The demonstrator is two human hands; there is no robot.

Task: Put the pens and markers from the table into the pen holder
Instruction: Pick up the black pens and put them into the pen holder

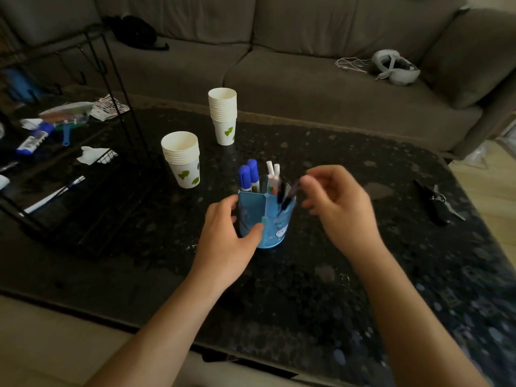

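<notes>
We see a home living room. A grey sofa [293, 68] runs along the far side, its seat cushions facing a low black coffee table [307, 289] with a speckled glossy top. Behind the table, on the sofa, lie a white headset [396, 67] with a cord and a black bag [136, 32]. On the table's far half stand two stacks of paper cups [223, 115] printed with green hearts. At the table's left sits a black wire rack [83, 174] strewn with household clutter: tissues, tubes, a brush. Pale flooring shows past the table's right edge. It all looks lived-in and domestic to us, not commercial.
</notes>
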